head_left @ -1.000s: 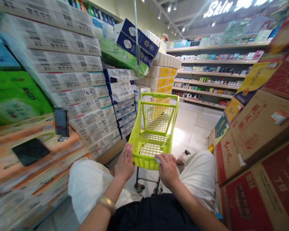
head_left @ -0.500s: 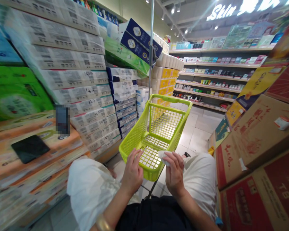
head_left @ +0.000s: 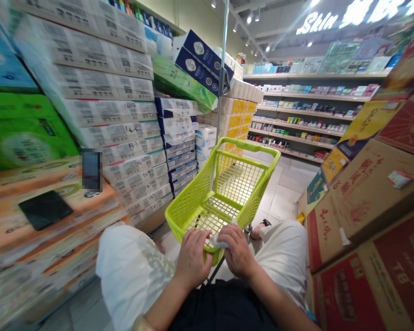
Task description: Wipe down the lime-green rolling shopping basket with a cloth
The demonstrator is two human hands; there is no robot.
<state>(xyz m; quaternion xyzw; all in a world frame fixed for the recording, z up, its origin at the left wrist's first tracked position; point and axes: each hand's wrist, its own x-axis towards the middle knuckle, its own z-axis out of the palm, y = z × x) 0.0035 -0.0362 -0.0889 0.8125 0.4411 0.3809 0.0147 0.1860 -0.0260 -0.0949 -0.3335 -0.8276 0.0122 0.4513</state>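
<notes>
Between my knees stands a yellow-green plastic shopping basket cart (head_left: 193,202) with mesh walls and floor. My left hand (head_left: 195,253) is closed over its near rim, fingers inside and thumb on the outer side. A crumpled white wipe or tissue (head_left: 216,241) is in my right hand (head_left: 238,250), pressed against the near right corner of that rim. Fingers cover part of the wipe, so its exact kind is unclear. The two hands are close together, with the wipe between them.
Tissue packs (head_left: 117,115) are stacked high at left. A dark flat tablet-like object (head_left: 45,209) lies on orange packs (head_left: 100,202), near a pixelated phone-shaped item (head_left: 91,170). Cardboard cartons (head_left: 369,193) line the right. A metal pole (head_left: 222,69) rises behind the cart; product shelves (head_left: 303,94) stand beyond.
The cart has turned slightly, its far end shifting right. My left hand has closed over the near rim. My right hand has moved left and down, bringing the wipe onto the rim.
</notes>
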